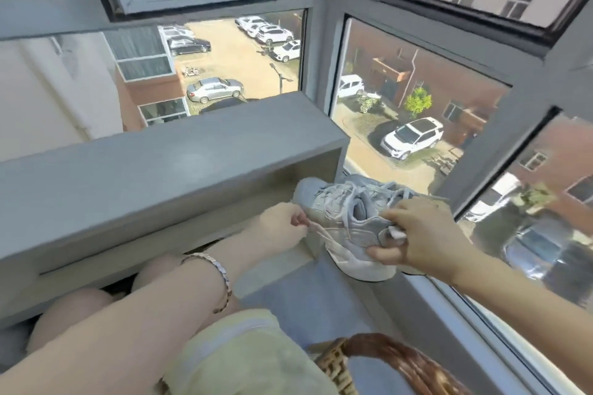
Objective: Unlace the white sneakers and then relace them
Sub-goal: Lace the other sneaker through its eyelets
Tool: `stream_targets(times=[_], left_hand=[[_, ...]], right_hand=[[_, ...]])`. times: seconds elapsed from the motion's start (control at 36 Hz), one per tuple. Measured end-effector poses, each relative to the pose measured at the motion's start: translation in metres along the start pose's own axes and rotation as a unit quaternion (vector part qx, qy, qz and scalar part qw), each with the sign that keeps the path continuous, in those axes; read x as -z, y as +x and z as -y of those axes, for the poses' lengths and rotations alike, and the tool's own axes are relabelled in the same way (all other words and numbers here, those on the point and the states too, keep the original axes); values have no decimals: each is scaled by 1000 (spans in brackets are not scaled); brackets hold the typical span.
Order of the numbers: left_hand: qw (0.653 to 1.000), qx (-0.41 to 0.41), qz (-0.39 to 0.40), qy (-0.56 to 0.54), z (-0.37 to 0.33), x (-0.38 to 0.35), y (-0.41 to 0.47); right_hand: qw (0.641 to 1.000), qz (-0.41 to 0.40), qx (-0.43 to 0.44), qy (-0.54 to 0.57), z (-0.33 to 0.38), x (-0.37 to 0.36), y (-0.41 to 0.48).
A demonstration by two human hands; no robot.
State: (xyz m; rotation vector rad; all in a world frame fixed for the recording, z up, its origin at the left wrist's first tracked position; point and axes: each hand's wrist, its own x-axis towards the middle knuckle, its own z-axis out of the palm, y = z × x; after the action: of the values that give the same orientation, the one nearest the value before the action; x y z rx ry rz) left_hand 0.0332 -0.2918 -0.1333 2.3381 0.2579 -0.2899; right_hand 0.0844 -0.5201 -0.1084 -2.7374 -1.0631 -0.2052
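Nearest, bottom edge: woven basket handle (385,359), brown wicker, arched, glossy. Beside it a pale yellow-green garment (256,353), soft and fuzzy, over the lap. Bare knees tuck under a grey ledge (160,163), a flat matte slab w/ boxy front that crosses the view and blocks the space L of the shoe.

L forearm carries a bracelet (221,279), thin, pinkish metal links. L hand (282,224): fingers closed in a pinch on the lace (324,231), a flat pale strand pulled taut btwn hand and shoe. R hand (423,234): fingers and thumb curled round the heel, gripping it, thumb under the sole edge.

The white sneaker (359,234) sits on the window sill (288,305), a smooth blue-grey surface, in the corner btwn ledge and glass, tilted w/ sole toward the camera. Upper is pale grey-white panels, chunky rounded sole, loose lace loops on top. A 2nd shoe seems to lie just behind; mostly hidden, can't tell for sure. Small white tab (398,232) at the heel; any print too blurred to read.

Beyond: grey window frame (321,51), black seals. Through the glass, far below, a white car (414,138), more parked cars, red-brick bldgs.
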Motion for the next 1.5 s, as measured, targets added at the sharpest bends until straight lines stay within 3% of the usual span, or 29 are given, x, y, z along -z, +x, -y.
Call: stream_targets(times=[0.08, 0.25, 0.33, 0.5, 0.61, 0.75, 0.81, 0.94, 1.17, 1.31, 1.5], left_hand=[[998, 29, 28, 47, 15, -7, 3], [995, 88, 10, 55, 61, -7, 11], [993, 117, 6, 27, 82, -7, 17], [989, 143, -22, -33, 109, -11, 32], [990, 116, -54, -59, 109, -15, 38], [979, 111, -67, -156, 91, -39, 65], [963, 135, -107, -206, 86, -53, 81], [918, 148, -243, -275, 99, -74, 104], [896, 172, -279, -300, 96, -76, 105], [877, 216, -284, -322, 90, -80, 107], [894, 210, -271, -288, 90, -71, 124]], right_hand=[[996, 85, -28, 17, -6, -16, 4], [989, 143, -23, 19, -4, -56, 31], [990, 143, -13, 12, 4, -74, 50], [998, 54, 38, 15, 20, -110, 94], [997, 45, 59, 0, 29, -136, 119], [993, 69, -14, 91, 42, -160, 136], [989, 66, -21, 131, 44, -169, 136], [928, -14, -118, 352, 36, -181, 128], [876, -75, -227, 419, 29, -206, 111], [780, -60, -350, 515, 25, -211, 109], [781, -17, -376, 498, 13, -224, 116]])
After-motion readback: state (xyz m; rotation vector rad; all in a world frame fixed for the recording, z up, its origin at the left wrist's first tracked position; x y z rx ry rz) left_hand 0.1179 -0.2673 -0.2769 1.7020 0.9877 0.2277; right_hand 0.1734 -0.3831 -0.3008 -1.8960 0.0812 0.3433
